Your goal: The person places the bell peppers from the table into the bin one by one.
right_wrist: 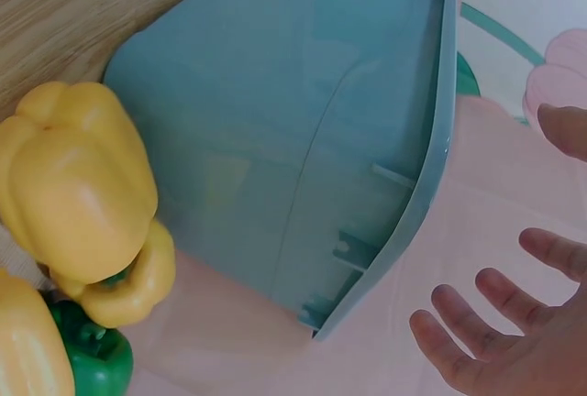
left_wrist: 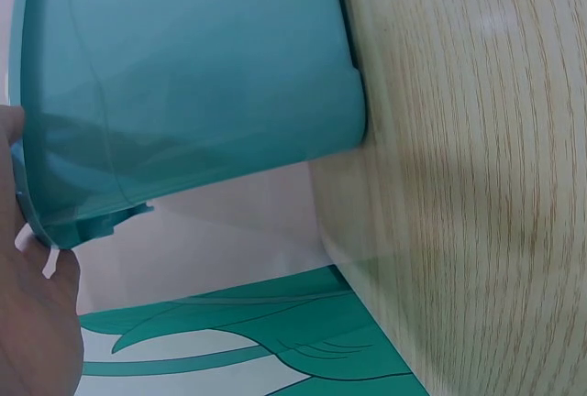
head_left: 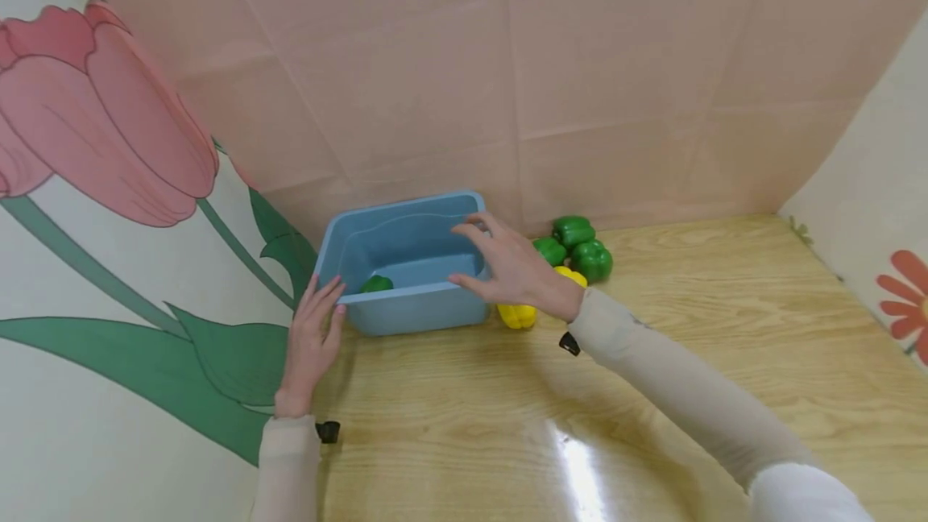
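Note:
A blue plastic bin (head_left: 413, 312) stands on the table near the back, with a green bell pepper (head_left: 377, 283) inside it. My left hand (head_left: 312, 341) grips the bin's front left corner, thumb at the front rim and fingers round the side, as the left wrist view also shows. Over the bin's right end hovers my right hand (head_left: 511, 264), its fingers spread and holding nothing. Just right of the bin lie yellow bell peppers (right_wrist: 83, 185), partly hidden in the head view by the right hand and wrist. Green bell peppers (head_left: 590, 261) sit behind them.
A wood-grain table (head_left: 449, 425) carries everything. Pinkish sheeting (head_left: 616, 87) rises behind the bin. At the left stands a wall with a painted tulip (head_left: 145, 119), close to the left forearm.

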`<state>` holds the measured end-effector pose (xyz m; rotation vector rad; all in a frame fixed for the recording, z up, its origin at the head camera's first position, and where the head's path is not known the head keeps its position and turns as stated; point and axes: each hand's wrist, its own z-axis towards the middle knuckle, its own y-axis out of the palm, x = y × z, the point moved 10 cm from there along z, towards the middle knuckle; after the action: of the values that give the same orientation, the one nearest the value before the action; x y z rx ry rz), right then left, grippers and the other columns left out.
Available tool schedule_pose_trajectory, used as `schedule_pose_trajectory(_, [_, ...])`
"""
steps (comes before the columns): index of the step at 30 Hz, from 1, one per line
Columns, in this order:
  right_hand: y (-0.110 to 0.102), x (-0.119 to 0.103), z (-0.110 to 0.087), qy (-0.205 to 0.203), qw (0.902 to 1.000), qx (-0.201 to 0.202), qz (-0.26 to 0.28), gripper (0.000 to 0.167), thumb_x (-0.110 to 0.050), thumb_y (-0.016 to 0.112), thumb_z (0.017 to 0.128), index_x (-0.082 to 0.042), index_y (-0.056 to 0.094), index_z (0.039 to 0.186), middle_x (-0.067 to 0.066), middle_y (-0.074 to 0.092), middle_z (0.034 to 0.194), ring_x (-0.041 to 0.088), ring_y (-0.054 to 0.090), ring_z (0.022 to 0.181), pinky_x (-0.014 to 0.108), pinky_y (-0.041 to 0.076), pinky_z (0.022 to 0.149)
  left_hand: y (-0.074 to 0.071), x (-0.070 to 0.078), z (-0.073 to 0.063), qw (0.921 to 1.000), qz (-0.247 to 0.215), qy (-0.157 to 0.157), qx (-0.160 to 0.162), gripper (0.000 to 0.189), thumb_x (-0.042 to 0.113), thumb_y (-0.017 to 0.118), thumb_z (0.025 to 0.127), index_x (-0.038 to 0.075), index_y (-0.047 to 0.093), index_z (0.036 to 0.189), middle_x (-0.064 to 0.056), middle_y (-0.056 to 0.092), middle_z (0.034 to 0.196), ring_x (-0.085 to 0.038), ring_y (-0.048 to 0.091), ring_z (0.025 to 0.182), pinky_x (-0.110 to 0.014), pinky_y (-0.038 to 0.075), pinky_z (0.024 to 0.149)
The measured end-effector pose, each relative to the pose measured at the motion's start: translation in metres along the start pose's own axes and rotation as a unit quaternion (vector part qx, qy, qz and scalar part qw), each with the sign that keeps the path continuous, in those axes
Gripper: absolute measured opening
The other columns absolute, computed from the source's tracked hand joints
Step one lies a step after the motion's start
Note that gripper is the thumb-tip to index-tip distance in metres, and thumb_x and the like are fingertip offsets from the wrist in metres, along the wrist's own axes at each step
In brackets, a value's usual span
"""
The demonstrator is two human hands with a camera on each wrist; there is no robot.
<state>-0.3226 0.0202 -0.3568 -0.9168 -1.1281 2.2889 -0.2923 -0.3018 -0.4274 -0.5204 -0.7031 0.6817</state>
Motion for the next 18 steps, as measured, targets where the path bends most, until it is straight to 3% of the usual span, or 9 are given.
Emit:
schedule_pose_trajectory(6, [-0.007, 0.009, -0.011, 0.016, 0.9999, 0.005, -0.004, 0.075, -0.058, 0.071, 0.097, -0.016, 0.051, 0.156, 0.012, 0.046, 0.157, 0.031, 0.061, 0.121, 0.05, 0.058, 0.098, 0.0, 0.003, 0.002, 0.9999, -0.003, 0.01, 0.007, 0.039, 0.008, 0.063, 0.107, 0.007, 0.065, 0.146, -0.015, 0.06, 0.155, -0.047, 0.036, 0.157, -0.062, 0.027, 0.131])
schedule_pose_trajectory(18, [-0.013, 0.019, -0.028, 0.004, 0.9997, 0.02, -0.015, 0.075, -0.055, 0.074, 0.096, -0.011, 0.054, 0.153, 0.016, 0.05, 0.152, 0.034, 0.062, 0.123, 0.051, 0.058, 0.099, -0.001, 0.004, -0.001, 0.9994, -0.003, 0.023, 0.026, 0.038, 0.003, 0.064, 0.105, 0.002, 0.067, 0.143, -0.019, 0.063, 0.151, -0.051, 0.038, 0.154, -0.061, 0.028, 0.131])
